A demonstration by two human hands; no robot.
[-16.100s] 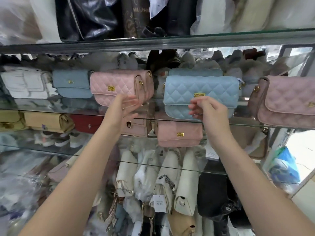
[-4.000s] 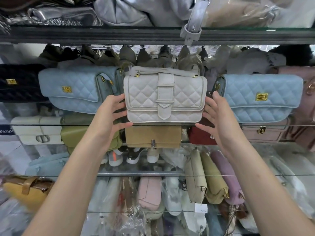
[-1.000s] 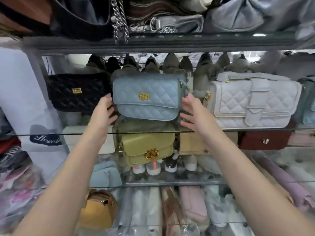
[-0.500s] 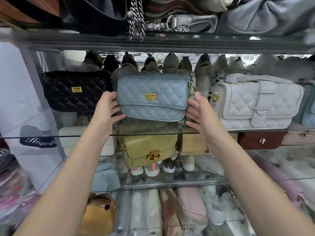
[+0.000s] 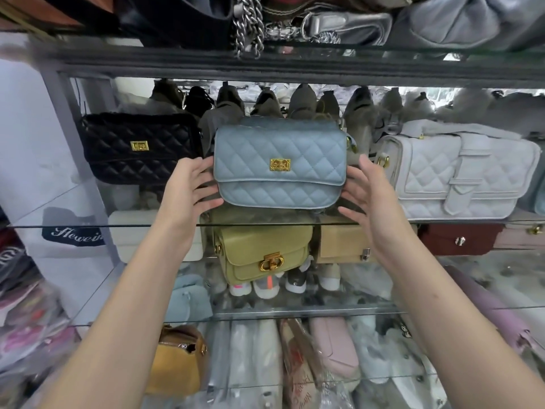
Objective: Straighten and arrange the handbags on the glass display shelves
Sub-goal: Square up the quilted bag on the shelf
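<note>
The grip is two-handed: the left hand (image 5: 191,187) cups the left end of the blue quilted handbag (image 5: 280,149), thumb hooked under its lower corner, while the right hand (image 5: 365,193) is spread, with straight fingers at the right end, though whether they press or only brush it is hard to tell. The glass shelf (image 5: 88,226) carries the bag upright and facing out, between a black quilted bag (image 5: 138,163) and a white quilted bag (image 5: 460,172), near both but touching neither. It probably handles light and soft, with padded sides that yield, so the firmer ends and base are the places to hold, not the flap. It is pale blue with diamond stitching, a front flap and a small gold clasp (image 5: 280,165) at its middle.
</note>
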